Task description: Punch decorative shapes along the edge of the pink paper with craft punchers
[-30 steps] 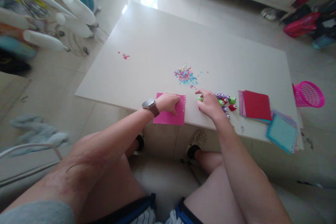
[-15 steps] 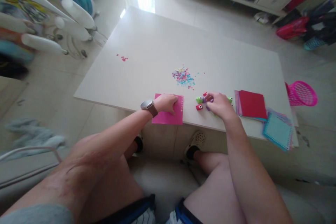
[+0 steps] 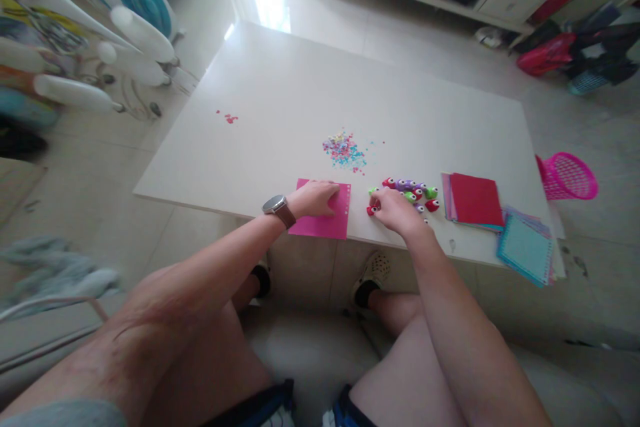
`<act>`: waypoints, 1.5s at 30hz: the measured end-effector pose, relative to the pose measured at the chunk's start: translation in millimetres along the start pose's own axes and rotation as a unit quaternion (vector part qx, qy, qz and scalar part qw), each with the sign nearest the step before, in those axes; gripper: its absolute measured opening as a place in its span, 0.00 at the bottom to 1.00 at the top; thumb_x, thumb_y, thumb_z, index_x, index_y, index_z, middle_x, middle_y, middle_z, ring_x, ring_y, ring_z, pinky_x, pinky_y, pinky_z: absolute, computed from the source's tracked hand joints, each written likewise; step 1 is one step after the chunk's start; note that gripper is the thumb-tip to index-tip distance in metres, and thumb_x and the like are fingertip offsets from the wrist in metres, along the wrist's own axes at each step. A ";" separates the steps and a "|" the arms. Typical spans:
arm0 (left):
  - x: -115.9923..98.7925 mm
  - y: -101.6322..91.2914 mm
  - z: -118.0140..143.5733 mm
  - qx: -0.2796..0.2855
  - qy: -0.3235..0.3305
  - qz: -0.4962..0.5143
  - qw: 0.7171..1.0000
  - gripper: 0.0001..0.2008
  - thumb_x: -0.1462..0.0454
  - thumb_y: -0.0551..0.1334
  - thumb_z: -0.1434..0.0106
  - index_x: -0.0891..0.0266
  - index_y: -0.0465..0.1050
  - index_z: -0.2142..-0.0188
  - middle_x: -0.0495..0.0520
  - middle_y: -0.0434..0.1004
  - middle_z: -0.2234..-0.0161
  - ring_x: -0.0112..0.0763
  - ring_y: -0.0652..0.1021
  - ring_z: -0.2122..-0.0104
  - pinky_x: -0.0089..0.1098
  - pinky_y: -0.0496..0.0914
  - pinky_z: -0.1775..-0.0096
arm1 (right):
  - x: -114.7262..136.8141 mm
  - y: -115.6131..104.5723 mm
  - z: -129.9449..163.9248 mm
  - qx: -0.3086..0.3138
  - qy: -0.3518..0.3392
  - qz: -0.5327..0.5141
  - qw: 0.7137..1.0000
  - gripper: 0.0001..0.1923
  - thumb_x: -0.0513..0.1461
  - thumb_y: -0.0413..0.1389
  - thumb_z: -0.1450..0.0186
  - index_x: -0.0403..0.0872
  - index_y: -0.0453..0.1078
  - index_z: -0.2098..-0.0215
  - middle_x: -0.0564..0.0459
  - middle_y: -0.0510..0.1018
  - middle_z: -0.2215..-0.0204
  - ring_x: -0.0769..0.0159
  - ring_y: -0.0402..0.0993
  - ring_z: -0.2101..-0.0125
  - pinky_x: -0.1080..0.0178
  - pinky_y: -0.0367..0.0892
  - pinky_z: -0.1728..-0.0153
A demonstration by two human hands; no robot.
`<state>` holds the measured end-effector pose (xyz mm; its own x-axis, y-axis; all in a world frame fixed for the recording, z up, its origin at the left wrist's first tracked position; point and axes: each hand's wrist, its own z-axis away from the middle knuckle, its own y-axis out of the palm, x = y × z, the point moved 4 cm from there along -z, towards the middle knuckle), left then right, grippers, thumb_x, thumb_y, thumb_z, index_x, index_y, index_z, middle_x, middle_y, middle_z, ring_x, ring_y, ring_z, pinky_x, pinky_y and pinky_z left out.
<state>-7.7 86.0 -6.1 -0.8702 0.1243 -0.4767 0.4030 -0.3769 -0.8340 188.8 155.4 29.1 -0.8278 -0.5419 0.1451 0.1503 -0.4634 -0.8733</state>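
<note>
A pink paper sheet point(image 3: 323, 217) is held flat at the near edge of the white table point(image 3: 310, 93) by the left hand point(image 3: 314, 199), which lies palm down with its fingers spread loosely over the sheet's upper left part; a wristwatch point(image 3: 278, 207) is worn on that arm. A row of small punched holes can be made out along the sheet's right edge, though their shape is too small to tell.

At 3 o'clock from the sheet, the right hand point(image 3: 395, 208) is curled over a small red punch point(image 3: 371, 210), its fingertips closed about it; how much of the punch is gripped is hidden by the fingers, and a green piece just above it is mostly covered. At 2 o'clock from that hand a cluster of small punches point(image 3: 413, 191) in red, purple and green is seen, some hidden behind the knuckles.

At 12 o'clock from the sheet a heap of paper confetti point(image 3: 343, 150) is scattered. At 3 o'clock from the punches lies a stack of coloured paper point(image 3: 475, 200), red on top, and beyond it a teal-topped stack point(image 3: 526, 248) overhanging the table corner. A pink basket point(image 3: 567, 177) stands on the floor, partly cut off by the table edge.
</note>
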 end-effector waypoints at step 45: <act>125.3 -67.9 61.5 -0.165 -0.374 0.000 0.913 0.19 0.61 0.63 0.33 0.60 0.79 0.44 0.64 0.82 0.47 0.50 0.81 0.47 0.45 0.76 0.44 | 49.0 -6.0 7.0 -0.093 -0.120 -0.101 0.983 0.06 0.36 0.59 0.27 0.47 0.79 0.55 0.46 0.86 0.54 0.61 0.81 0.59 0.62 0.68 0.57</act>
<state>-161.6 70.7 7.9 -0.7711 -0.5828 -0.2564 0.3583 -0.0642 -0.9314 151.1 126.7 44.7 -0.6755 -0.6125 0.4105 -0.1245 -0.4540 -0.8822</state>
